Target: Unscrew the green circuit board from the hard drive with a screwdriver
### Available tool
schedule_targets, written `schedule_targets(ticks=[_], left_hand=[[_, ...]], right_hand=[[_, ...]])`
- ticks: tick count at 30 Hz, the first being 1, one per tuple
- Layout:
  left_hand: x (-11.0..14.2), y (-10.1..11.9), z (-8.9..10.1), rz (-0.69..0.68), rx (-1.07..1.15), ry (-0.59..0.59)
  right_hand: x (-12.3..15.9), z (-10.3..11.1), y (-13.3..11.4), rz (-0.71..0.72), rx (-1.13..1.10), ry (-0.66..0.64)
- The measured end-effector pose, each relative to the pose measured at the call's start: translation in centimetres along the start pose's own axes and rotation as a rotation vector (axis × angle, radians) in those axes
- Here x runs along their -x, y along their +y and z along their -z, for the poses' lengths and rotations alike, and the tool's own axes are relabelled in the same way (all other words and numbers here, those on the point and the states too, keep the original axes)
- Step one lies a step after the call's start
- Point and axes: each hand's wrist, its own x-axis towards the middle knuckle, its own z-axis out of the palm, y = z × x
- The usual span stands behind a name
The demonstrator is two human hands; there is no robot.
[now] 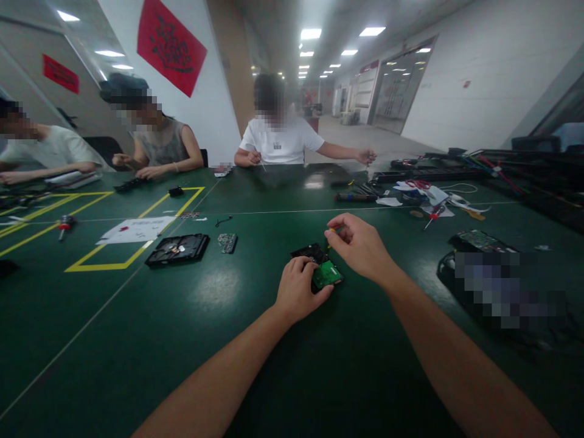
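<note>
A hard drive [326, 275] with a green circuit board on its upper face lies on the green table in front of me. My left hand [298, 289] is wrapped over its near left side, fingers on top and thumb along the near edge. Above the drive's far right edge, my right hand [356, 243] pinches a small screwdriver [329, 238] with some yellow on it, held roughly upright. Its tip is too small to make out, so I cannot tell whether it touches a screw.
Left of the drive lie a small circuit board [227, 243] and a black drive casing [177, 250]. A white paper sheet [134, 231] and a red screwdriver [65, 226] are farther left. Cables and parts [424, 194] clutter the right. Across the table sits a person [278, 143]; others sit left.
</note>
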Motion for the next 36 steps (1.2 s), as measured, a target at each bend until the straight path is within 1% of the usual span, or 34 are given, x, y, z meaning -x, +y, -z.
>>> schedule_targets(ticks=[3,6,9,11,19,26,31,36], left_hand=[[0.0,0.0,0.1,-0.002,-0.002,0.002],[0.0,0.0,0.0,0.000,-0.005,0.003],[0.0,0.0,0.0,-0.001,-0.003,0.006],[0.0,0.0,-0.1,0.003,-0.002,0.011],[0.1,0.1,0.1,-0.008,0.006,0.007],[0.1,0.0,-0.1,-0.012,0.003,0.019],[0.1,-0.1,-0.1,-0.017,0.001,0.016],[0.1,0.0,0.0,-0.011,0.006,0.020]], right_hand=[[0.0,0.1,-0.1,0.046,0.022,-0.007],[0.0,0.2,0.0,0.089,0.001,-0.079],[0.0,0.1,0.2,0.086,-0.051,-0.140],[0.0,0.0,0.4,0.077,-0.061,-0.151],[-0.2,-0.1,1.2,0.061,0.018,-0.128],[-0.1,0.1,0.8,0.088,0.045,-0.101],[0.0,0.1,0.4,0.097,0.005,-0.104],[-0.1,0.0,0.7,0.110,-0.001,-0.090]])
